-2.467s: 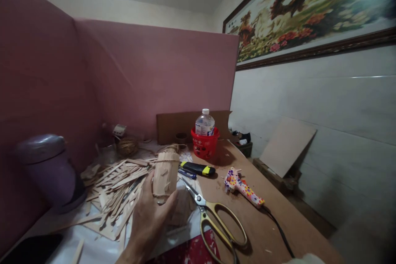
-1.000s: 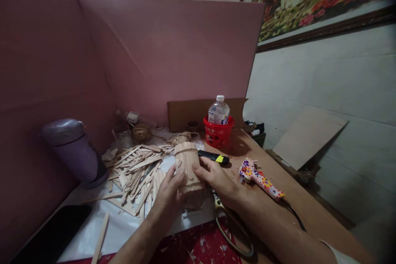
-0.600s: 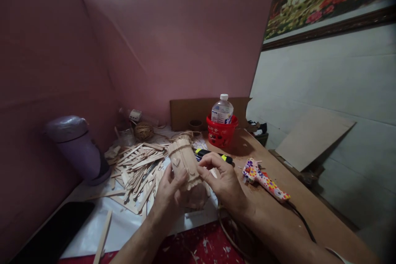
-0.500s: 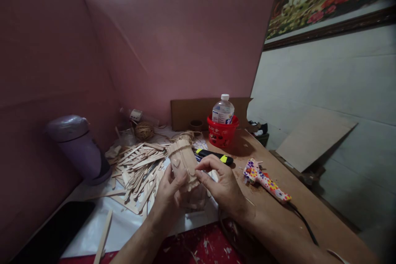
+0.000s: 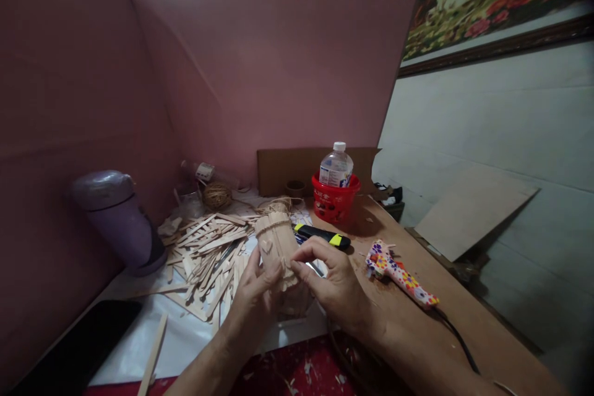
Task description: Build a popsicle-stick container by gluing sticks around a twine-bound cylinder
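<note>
I hold a small cylinder of wooden craft sticks (image 5: 275, 241), bound near its top with twine and bearing a little wooden heart. My left hand (image 5: 253, 294) wraps round its lower part from the left. My right hand (image 5: 331, 281) is beside it on the right, thumb and forefinger pinched against its side; anything between them is too small to make out. The cylinder tilts slightly left above the white sheet (image 5: 185, 337).
A heap of loose craft sticks (image 5: 206, 253) lies left of the cylinder, a purple container (image 5: 116, 219) further left, a dark phone (image 5: 77, 346) at the near left. A utility knife (image 5: 322, 235), a spotted glue gun (image 5: 399, 275) with cord, and a red basket (image 5: 335, 201) holding a bottle sit right.
My right hand came in beside the cylinder and now pinches at its side. The cylinder has tilted and turned a little in my left hand. The camera has dipped and shifted.
</note>
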Demonstrator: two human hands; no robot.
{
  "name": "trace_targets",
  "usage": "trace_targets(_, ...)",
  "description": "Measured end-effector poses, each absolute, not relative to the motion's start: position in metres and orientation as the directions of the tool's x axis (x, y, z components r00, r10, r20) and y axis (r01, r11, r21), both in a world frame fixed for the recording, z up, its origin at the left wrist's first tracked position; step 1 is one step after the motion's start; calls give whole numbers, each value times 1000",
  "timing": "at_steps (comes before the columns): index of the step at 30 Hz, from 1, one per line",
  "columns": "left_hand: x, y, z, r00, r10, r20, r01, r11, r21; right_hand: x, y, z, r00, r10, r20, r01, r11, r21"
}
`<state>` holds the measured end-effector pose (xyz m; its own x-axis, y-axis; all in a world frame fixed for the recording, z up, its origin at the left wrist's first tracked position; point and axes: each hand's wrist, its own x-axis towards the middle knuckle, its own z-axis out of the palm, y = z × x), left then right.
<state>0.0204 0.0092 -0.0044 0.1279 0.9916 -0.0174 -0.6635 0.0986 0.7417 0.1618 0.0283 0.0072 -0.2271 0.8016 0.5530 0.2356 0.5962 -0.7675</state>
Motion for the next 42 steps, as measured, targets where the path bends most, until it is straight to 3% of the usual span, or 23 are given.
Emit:
trace_targets(25, 21, 11, -10, 76, 997, 22, -574, 25, 818, 158, 33, 0, -209, 818, 537, 209, 573, -792)
trace_targets(42, 24, 10, -8, 46, 999, -10, -590, 35, 807, 158, 35, -1, -223, 830, 512, 219, 554, -803)
